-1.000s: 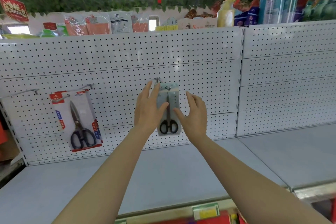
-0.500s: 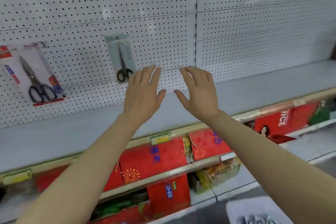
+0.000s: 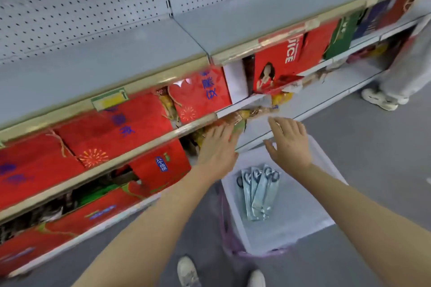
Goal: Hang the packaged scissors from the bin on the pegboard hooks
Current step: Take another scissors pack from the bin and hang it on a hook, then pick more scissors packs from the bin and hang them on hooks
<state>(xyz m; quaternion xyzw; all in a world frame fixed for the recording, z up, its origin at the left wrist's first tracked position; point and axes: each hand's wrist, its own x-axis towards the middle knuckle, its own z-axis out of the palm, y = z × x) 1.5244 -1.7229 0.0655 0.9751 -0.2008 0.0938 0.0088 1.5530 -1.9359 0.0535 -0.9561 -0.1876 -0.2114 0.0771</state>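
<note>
Reaching down toward the translucent white plastic bin [image 3: 310, 223] on the floor at lower centre of the frame, the left hand [image 3: 218, 147] and right hand [image 3: 290, 143] are both spread flat and empty. Pale-blue carded packaged scissors [image 3: 258, 196] lie fanned inside the bin, presumably for picking singly. Nothing blocks the bin's open top; the grey perforated pegboard [image 3: 81, 2] sits upper left.

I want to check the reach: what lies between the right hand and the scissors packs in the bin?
Nothing: head view shows only bare bin interior between right hand and scissors packs.
</note>
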